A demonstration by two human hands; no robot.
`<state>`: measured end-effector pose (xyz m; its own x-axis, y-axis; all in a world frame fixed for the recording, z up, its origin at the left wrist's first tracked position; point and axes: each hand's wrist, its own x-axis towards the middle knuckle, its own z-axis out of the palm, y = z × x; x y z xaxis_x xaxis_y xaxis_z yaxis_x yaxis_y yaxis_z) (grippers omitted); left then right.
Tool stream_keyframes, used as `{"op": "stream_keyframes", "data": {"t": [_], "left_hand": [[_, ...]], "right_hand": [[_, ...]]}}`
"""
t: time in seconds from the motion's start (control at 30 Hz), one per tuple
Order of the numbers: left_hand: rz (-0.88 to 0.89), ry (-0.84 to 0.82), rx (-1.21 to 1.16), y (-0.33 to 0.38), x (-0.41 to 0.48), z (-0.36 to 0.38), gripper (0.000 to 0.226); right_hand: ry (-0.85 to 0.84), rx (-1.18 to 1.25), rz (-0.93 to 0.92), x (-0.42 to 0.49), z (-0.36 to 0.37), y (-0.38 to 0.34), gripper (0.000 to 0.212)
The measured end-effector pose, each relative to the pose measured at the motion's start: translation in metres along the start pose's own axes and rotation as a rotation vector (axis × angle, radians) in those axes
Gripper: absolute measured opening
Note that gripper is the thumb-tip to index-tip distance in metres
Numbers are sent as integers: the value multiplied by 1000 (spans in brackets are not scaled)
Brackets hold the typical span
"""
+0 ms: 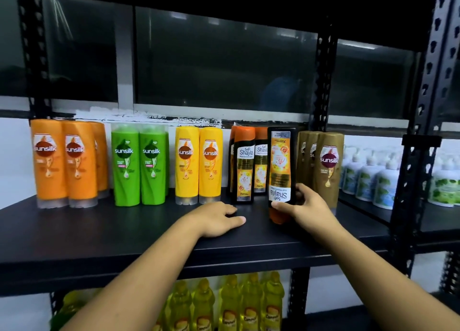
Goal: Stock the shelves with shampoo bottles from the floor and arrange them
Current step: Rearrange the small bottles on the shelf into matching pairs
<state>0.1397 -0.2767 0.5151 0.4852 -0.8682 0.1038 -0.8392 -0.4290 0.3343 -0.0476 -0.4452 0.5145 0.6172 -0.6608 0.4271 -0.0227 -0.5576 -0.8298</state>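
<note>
Right hand: the right hand (307,207) grips a black Shayla bottle (281,174) near its orange cap end, thumb across the label, fingers behind; the bottle is upside down, cap toward the shelf's front edge.
Left hand: the left hand (217,218) lies palm down on the shelf (124,233), fingers loosely spread, holding nothing, just in front of the standing Shayla bottles (245,165).
Held bottle's place: between the standing Shayla bottles and the brown Sunsilk bottles (323,161), close to both, toward the right end of the shelf.
Along the back edge: orange Sunsilk bottles (64,164) at the left end, then green Sunsilk bottles (139,165), then yellow Sunsilk bottles (198,165).
Materials: glossy rounded plastic bottles; matte black flat board; perforated black metal uprights (413,156).
Neighbours: white pump bottles (368,179) on the adjoining shelf to the right; clear yellow bottles (231,303) on the shelf below.
</note>
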Motion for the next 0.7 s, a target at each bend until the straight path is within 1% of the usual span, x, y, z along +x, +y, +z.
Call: {"op": "stream_keyframes", "data": {"t": [0.07,0.13,0.27,0.33,0.43,0.5,0.6,0.7], "left_hand": [[-2,5,-2,0,-1,-1,69],[-3,15,-2,0,-2,-1,68],[-13,20,-9,1,-3,-2,67],[-13,28,-11,2,-4,-2,67],[-16,40,-19,2,-6,-2,66],[-16,46,-11,3,-7,-2,65],[-19,48,-11,4,-8,-2,63],[-17,52,-18,4,-9,-2,60]], "right_hand": [[77,34,-59,-13,-4,-3,48],[157,56,-120,-27,-10,-8,44],[207,159,-205,-45,-20,-17,40],[278,275,-225,-53,-26,-24,40],[381,453,-251,-58,-40,-36,45],[384,513,-267,-57,-48,-43,48],[331,450,-302,-52,-53,-51,52],[314,426,-333,-44,-51,-62,53]]}}
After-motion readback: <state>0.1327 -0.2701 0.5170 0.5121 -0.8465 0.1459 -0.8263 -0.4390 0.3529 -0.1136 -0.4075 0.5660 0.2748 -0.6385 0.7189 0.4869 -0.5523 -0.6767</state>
